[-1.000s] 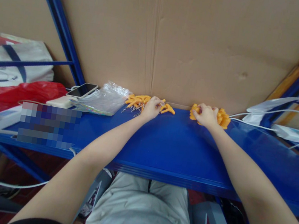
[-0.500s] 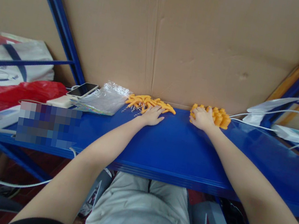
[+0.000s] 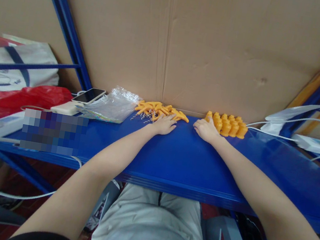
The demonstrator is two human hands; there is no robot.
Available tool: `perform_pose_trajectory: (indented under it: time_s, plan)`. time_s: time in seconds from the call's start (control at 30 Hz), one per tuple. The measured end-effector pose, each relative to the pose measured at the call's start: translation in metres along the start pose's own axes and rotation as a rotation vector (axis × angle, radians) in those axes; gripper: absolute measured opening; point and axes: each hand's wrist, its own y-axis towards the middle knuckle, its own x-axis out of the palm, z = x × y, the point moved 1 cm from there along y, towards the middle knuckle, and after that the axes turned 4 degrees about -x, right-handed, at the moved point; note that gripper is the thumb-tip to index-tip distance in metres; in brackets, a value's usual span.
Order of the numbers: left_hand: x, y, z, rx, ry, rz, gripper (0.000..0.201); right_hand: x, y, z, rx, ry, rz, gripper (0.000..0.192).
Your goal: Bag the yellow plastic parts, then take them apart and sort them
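Orange parts, left pile: thin curved pieces [image 3: 161,111] heaped loose at the back of the blue shelf [image 3: 184,161], against the cardboard wall [image 3: 209,46], with small wire springs among them.
Orange parts, right cluster: stubby pegs [image 3: 229,125] standing upright in tidy rows, also at the back of the shelf, well apart from the curved pile.
Left hand: left hand [image 3: 164,124] lies flat on the shelf, fingers spread, fingertips touching the near edge of the curved pieces, pinching nothing.
Right hand: right hand [image 3: 206,130] rests palm down just beside the pegs, on their left, fingers loosely extended, empty.
Left of the curved pile: clear plastic bag [image 3: 113,106], then a phone [image 3: 88,95], then a red bag [image 3: 22,97].
Right of the pegs: white cables [image 3: 301,119] and a power strip [image 3: 318,144].
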Motion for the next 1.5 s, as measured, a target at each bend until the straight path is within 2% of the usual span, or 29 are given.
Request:
perform_pose_trajectory:
  time_s: [0.13, 0.43, 0.67, 0.8, 1.13, 1.23, 1.4, 1.5]
  plan:
    - [0.000, 0.000, 0.000, 0.015, 0.000, 0.006, 0.052, -0.004, -0.001, -0.002, 0.014, -0.020, -0.019, 0.039]
    - [-0.001, -0.001, 0.006, -0.049, 0.013, -0.008, 0.055, -0.007, 0.000, -0.005, 0.033, -0.016, -0.058, 0.037]
    - [0.003, 0.002, 0.002, -0.029, -0.011, 0.037, 0.055, -0.010, -0.002, -0.007, 0.034, -0.019, -0.073, 0.039]
    - [0.006, 0.002, 0.001, -0.021, -0.010, 0.074, 0.054, -0.007, -0.001, -0.006, 0.015, -0.041, -0.040, 0.038]
    - [0.002, -0.002, 0.009, -0.012, 0.036, 0.138, 0.051, -0.010, -0.001, -0.009, 0.013, -0.060, -0.057, 0.043]
    - [0.001, -0.003, 0.009, 0.003, 0.046, 0.150, 0.048, -0.010, -0.001, -0.010, 0.069, -0.063, -0.049, 0.043]
    - [-0.002, -0.005, 0.011, 0.030, 0.053, 0.154, 0.044, -0.010, -0.002, -0.003, 0.279, -0.087, 0.087, 0.040]
    - [-0.002, -0.005, 0.013, 0.036, 0.041, 0.172, 0.043, -0.009, -0.005, 0.007, 0.390, -0.073, 0.115, 0.044]
